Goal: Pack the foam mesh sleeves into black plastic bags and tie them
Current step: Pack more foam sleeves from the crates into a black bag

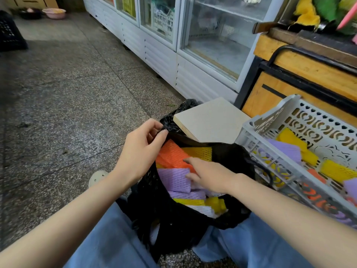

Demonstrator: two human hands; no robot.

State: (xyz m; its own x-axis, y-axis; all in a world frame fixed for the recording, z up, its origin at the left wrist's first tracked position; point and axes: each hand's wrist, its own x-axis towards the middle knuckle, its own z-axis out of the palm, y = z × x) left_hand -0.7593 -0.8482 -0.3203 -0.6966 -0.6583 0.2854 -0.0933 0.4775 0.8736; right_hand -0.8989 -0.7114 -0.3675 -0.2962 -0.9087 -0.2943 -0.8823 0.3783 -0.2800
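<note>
- Left hand (139, 149): pinches rim of black plastic bag (173, 229); bag mouth open.
- Right hand (208, 175): fingers extended, flat on foam mesh sleeves (172, 155) inside bag, beneath palm.
- More sleeves in crate (249, 126), right of right hand.
- Risk: bag near full. Hard pressing may spring sleeves out, tear rim from pinch, or leave little slack for tying.

Wide free room to the left over the speckled grey stone floor (67, 93), back to the white glass-door fridge cabinets (164, 45). Open from above into the mouth of the crumpled black plastic bag (173, 219), pinched at its far-left rim by the left grip (141, 149). Partly filled by the right grip (208, 175) and the orange, yellow and purple foam mesh sleeves (177, 178). Hemmed at the far side by a pale square board (210, 120), at the right by a white perforated plastic crate (249, 126) just beside the bag, on the near side by blue-jeaned legs (108, 238).
</note>
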